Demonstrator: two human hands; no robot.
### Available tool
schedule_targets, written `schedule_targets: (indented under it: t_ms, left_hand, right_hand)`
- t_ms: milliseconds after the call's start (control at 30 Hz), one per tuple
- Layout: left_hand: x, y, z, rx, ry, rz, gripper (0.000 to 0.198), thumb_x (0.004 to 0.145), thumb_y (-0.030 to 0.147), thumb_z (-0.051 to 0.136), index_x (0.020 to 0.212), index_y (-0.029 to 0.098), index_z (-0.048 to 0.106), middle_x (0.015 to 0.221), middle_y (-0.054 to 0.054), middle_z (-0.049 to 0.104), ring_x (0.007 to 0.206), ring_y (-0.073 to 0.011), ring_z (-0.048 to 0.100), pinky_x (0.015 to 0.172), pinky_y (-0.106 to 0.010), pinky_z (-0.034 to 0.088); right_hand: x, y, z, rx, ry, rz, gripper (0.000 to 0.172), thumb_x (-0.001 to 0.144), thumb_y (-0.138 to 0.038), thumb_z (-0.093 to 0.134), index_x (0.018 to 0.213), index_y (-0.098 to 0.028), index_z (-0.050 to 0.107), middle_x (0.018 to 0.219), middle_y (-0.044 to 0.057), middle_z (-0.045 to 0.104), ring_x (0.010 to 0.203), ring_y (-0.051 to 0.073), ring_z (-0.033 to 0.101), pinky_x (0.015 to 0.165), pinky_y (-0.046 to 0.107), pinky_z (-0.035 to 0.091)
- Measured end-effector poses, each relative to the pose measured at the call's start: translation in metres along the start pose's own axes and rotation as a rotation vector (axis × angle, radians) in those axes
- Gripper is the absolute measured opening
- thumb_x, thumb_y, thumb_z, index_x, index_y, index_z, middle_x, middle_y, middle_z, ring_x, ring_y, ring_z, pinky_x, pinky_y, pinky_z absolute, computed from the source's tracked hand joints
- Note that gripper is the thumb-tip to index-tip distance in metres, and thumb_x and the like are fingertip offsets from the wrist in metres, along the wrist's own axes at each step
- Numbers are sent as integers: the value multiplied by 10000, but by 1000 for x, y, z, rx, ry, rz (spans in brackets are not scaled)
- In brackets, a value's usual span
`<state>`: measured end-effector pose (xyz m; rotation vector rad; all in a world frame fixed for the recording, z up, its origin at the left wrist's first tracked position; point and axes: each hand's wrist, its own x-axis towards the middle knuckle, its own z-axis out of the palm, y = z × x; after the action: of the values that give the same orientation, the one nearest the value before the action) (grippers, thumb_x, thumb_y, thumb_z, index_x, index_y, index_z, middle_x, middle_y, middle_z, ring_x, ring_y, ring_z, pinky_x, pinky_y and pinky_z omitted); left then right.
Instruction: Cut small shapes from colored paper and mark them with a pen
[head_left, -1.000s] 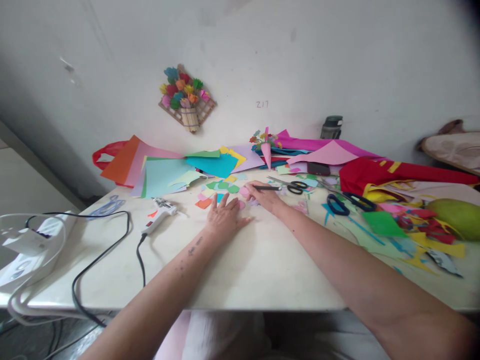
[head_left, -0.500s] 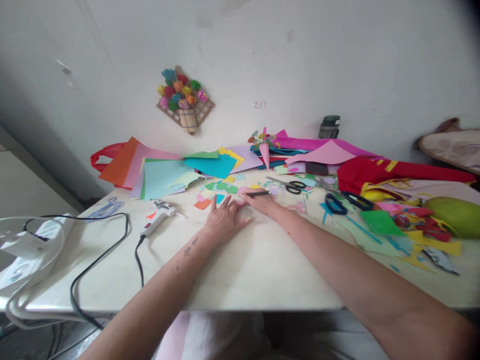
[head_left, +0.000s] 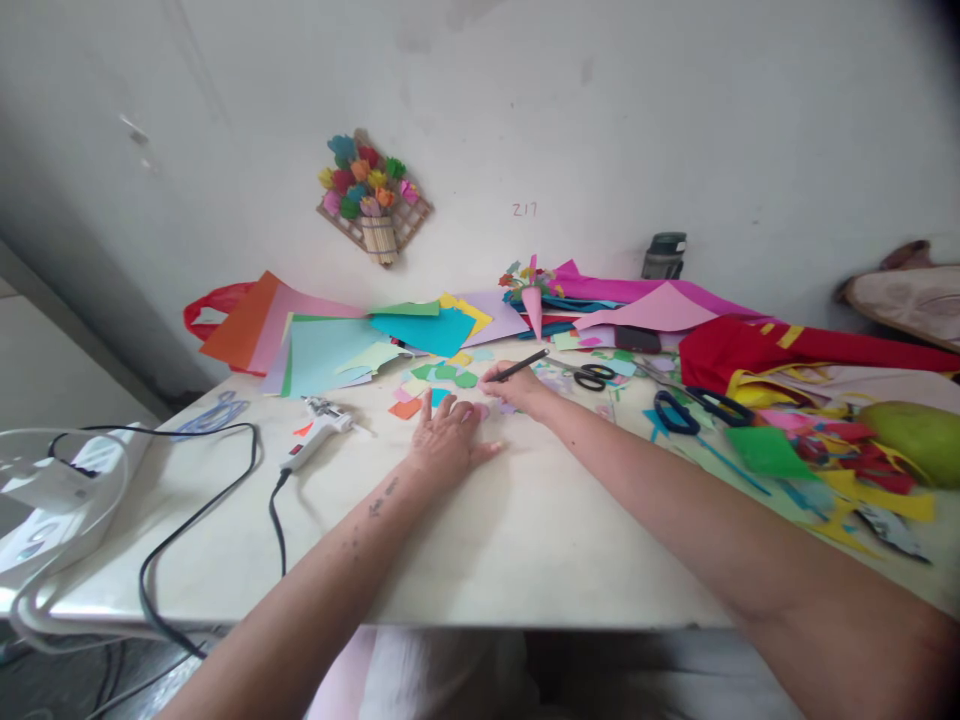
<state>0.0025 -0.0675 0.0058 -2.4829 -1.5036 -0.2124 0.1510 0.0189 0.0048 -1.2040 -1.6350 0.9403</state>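
My right hand (head_left: 519, 388) is closed round a black pen (head_left: 517, 366), which slants up to the right. Its writing end points down to the left, close to the fingers of my other hand. Palm down on the table lies my left hand (head_left: 448, 436), fingers spread, with a small pink paper piece (head_left: 480, 410) partly under its fingertips. Green paper pieces (head_left: 457, 376) lie just beyond both hands. An orange paper piece (head_left: 406, 408) and a blue one (head_left: 440, 398) sit by the left fingers.
A white glue gun (head_left: 319, 440) with a black cord rests on the left, near a power strip (head_left: 97, 480). Scissors (head_left: 595, 377) and blue-handled scissors (head_left: 679, 410) lie right. Coloured sheets (head_left: 330, 350) and a pink paper cone (head_left: 532, 308) with flowers line the wall.
The pen has tilted up, its back end rising, and my right hand has shifted slightly away from the left fingers. My left hand stays flat in place.
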Motion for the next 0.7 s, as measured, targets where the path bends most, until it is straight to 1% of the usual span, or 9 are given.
schedule_targets:
  t_ms: [100,167,267,333,433,600,633,700]
  left_hand:
    - [1,1,0,10,-31,-1,609,837,605,343,1265,199,494,1222,-102,550,1260,-322,334,1084,-546,95]
    - [1,0,1,16,-38,-1,610,839,600,347,1267,189,489,1230,-105,545,1254,-311,343,1081,-521,138]
    - [1,0,2,21,-34,7,587,847,584,353,1254,185,495,1216,-101,554,1226,-287,379,1081,-508,149]
    - [1,0,2,12,-24,14,578,849,587,347,1254,200,488,1209,-92,559,1211,-273,397,1083,-514,136]
    - [1,1,3,-1,-15,10,573,850,594,337,1260,220,476,1210,-82,562,1206,-262,401,1085,-524,115]
    - [1,6,2,3,-16,-23,551,851,585,352,1256,233,480,1218,-68,566,1191,-258,407,1084,-525,81]
    - [1,7,1,6,-19,-33,548,849,583,359,1255,236,480,1219,-63,567,1179,-258,416,1082,-517,92]
    - [0,9,0,10,-28,-50,545,847,582,365,1252,239,484,1228,-55,565,1148,-259,435,1060,-491,163]
  right_hand:
    - [7,6,7,-30,-1,-34,101,647,-184,649,744,-155,637,614,-11,629,541,95,546,520,198,421]
    - [10,10,11,-97,7,-61,117,693,-265,640,718,-150,648,616,11,648,590,114,585,554,205,432]
    - [7,12,16,-244,57,-93,241,740,-389,607,710,-157,665,629,26,671,633,134,612,596,217,431]
    - [3,9,16,-333,83,-83,290,782,-430,553,732,-170,672,656,23,683,639,137,614,595,221,420]
    - [-2,4,15,-424,84,-51,276,809,-414,527,769,-183,675,705,20,698,679,139,626,606,216,411]
    - [-3,2,10,-478,74,-40,229,799,-359,546,875,-193,686,760,30,710,758,157,640,638,218,419]
    - [-2,3,10,-478,77,-44,223,794,-345,552,884,-192,687,764,32,711,768,159,641,643,218,420]
    - [-1,4,8,-458,71,-50,208,790,-313,556,888,-187,689,762,31,711,778,158,642,646,213,423]
